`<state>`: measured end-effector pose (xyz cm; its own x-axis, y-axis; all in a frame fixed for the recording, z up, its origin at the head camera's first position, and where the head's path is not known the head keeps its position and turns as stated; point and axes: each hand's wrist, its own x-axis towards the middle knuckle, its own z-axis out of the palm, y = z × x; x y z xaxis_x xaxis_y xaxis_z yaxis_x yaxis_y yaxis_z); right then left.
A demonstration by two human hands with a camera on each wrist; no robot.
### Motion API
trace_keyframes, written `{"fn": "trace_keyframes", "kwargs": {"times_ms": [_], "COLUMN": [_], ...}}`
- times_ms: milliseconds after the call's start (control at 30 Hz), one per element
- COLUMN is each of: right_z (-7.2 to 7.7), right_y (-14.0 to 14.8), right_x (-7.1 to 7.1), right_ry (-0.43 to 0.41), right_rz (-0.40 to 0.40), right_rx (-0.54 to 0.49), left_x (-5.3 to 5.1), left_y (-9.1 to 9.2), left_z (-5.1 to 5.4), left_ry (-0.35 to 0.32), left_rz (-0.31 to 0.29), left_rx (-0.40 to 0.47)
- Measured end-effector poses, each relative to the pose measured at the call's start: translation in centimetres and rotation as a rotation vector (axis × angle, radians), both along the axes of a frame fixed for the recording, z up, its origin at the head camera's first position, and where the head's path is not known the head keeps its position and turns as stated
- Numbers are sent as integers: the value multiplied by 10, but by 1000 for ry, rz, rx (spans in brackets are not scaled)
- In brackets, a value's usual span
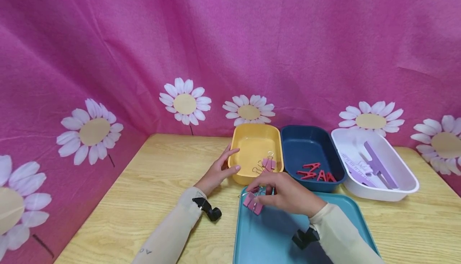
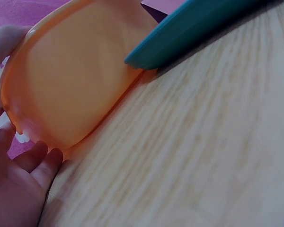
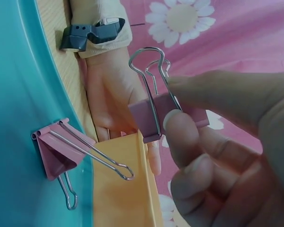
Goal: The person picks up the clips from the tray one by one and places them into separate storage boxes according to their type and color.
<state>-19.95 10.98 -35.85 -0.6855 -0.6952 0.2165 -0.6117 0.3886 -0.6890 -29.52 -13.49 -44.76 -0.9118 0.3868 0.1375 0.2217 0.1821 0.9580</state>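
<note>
My right hand (image 1: 288,194) pinches a pink binder clip (image 3: 141,116) between thumb and fingers, above the near end of a yellow bin (image 1: 252,148). Beneath it, on the teal tray (image 1: 266,240), lies another pink binder clip (image 3: 61,149) with its wire handles spread. Inside the yellow bin, pink binder clips (image 1: 268,164) sit at the near right corner, partly hidden by the right hand. My left hand (image 1: 217,170) rests against the bin's left side, a fingertip over the rim and the thumb near the front corner.
A navy bin (image 1: 306,144) with several red clothespins (image 1: 311,172) stands right of the yellow one. Further right, a white bin (image 1: 399,168) holds purple and white flat items (image 1: 379,166). A pink daisy-printed cloth (image 1: 252,47) hangs behind the wooden table (image 1: 169,156).
</note>
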Motion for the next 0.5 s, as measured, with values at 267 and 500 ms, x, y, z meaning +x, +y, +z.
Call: {"fn": "trace_keyframes", "kwargs": {"times_ms": [267, 500], "right_z": [0, 2], "right_y": [3, 6], "right_x": [-2, -3], "right_ry": [4, 27], "right_rz": [-49, -91], "right_rx": [5, -10], "left_x": [1, 0], "left_y": [-1, -1], "left_z": [0, -1], "left_ry": [-8, -3], "left_rz": [-3, 1], "left_rx": [19, 20]}}
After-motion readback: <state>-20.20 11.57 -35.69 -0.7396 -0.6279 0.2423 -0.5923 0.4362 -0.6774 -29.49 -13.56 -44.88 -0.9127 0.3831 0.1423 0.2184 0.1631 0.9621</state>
